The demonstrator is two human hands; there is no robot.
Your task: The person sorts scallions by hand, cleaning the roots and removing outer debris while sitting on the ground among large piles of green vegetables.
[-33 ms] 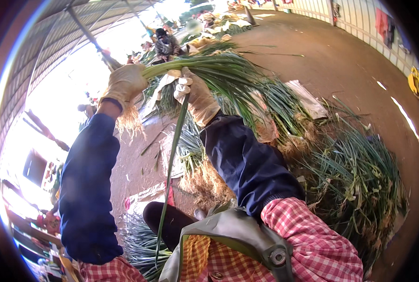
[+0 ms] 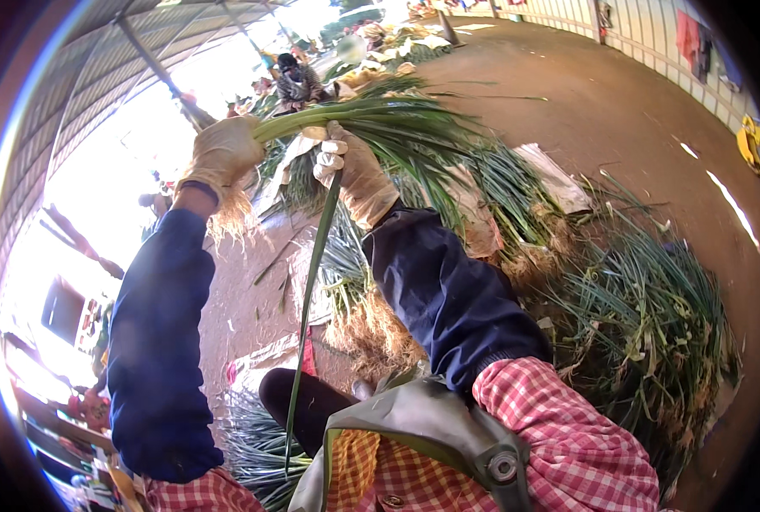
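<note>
My left hand [image 2: 225,154], in a pale glove, is closed round a bunch of green onions [image 2: 371,113] near its root end. Pale stringy roots [image 2: 231,215] dangle below that fist, and the green leaves stretch away to the right. Just under the leaves, my right hand [image 2: 359,177], also gloved, has its fingers curled tight on one long green onion leaf [image 2: 310,299]. That leaf hangs down past my knee. Whether the right fingers also touch the bunch cannot be made out.
Green onions with tan roots [image 2: 371,328] lie on the brown floor below my hands. A large heap of green onions [image 2: 653,333] spreads at the right, near another pile on sacking [image 2: 555,179]. Further off, a person [image 2: 297,81] sits among more piles.
</note>
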